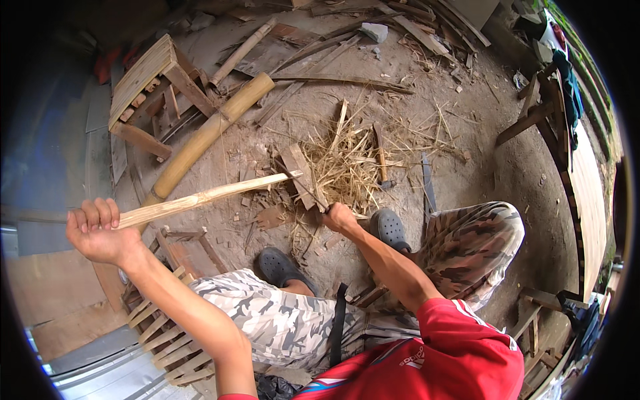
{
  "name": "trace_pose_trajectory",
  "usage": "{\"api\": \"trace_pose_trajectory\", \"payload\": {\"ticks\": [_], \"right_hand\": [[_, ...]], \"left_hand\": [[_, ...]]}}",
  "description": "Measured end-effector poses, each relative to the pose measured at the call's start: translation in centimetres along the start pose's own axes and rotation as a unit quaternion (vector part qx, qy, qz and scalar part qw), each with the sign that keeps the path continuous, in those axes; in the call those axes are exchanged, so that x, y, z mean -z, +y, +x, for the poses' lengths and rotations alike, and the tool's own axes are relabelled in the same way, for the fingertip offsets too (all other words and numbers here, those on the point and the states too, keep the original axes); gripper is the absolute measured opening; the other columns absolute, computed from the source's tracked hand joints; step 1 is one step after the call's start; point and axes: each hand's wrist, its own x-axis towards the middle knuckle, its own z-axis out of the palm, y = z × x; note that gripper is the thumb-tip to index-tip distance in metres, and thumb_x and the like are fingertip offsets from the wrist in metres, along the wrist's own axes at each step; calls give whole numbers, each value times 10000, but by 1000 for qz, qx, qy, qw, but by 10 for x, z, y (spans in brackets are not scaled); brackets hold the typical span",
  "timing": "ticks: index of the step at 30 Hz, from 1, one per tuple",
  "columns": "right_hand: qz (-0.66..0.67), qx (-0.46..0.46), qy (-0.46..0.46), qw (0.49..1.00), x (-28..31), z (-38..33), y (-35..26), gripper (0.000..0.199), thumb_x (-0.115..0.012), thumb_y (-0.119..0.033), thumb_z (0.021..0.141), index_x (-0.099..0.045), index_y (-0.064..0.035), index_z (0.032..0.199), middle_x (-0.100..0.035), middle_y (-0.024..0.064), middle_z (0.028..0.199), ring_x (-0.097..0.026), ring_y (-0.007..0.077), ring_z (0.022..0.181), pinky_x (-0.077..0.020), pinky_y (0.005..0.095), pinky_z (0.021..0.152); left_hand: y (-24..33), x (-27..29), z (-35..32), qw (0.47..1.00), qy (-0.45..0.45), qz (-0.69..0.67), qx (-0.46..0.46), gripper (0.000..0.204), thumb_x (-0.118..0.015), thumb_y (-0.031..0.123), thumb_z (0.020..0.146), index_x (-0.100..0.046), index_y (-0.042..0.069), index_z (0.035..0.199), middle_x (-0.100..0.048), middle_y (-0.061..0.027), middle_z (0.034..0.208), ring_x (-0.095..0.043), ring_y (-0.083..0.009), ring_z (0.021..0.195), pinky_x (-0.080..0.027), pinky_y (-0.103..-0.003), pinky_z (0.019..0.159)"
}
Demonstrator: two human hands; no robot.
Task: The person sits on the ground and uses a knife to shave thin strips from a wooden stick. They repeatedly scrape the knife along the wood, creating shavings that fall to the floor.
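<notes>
My left hand (97,230) is closed round one end of a long pale bamboo strip (207,196), out at the left. The strip's far end rests at a short wooden block (303,177) on the ground. Beside the block's near end, my right hand (340,217) is closed on the dark handle of what looks like a knife; its blade, seen nearly edge-on, is hard to make out against the wood. A heap of bamboo shavings (350,167) lies just beyond the block and my right hand.
A hammer (382,157) lies on the shavings, with a flat metal blade (428,181) to its right. A thick bamboo pole (207,137) slants past a wooden stool (143,80). Scrap boards (347,83) lie farther off. A slatted bamboo piece (177,347) stands by my left leg.
</notes>
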Motion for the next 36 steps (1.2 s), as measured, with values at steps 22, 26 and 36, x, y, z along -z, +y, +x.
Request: {"api": "trace_pose_trajectory", "payload": {"ticks": [22,26,36], "right_hand": [[177,208,-13,962,73,-162,-159,257,-617,-231,819,-650,15,884,-630,278,710,-645,455,749,-519,497,718],[171,237,-1,956,72,-169,-153,235,-611,-187,804,-637,20,912,-600,268,673,-630,449,700,-499,476,643],[179,230,-7,956,81,-178,-153,223,-607,-220,812,-642,-1,841,-618,253,660,-634,454,698,-515,499,676]], "left_hand": [[13,-44,-44,999,36,-17,-21,302,-420,342,869,-326,166,643,-282,24,550,-229,-95,434,-211,-243,416],[16,-39,-53,999,18,-37,-12,297,-424,338,859,-315,171,638,-270,20,541,-221,-99,432,-200,-249,418],[20,-49,-64,999,30,-30,-13,292,-426,306,839,-292,174,614,-270,15,542,-214,-103,434,-205,-249,419]]}}
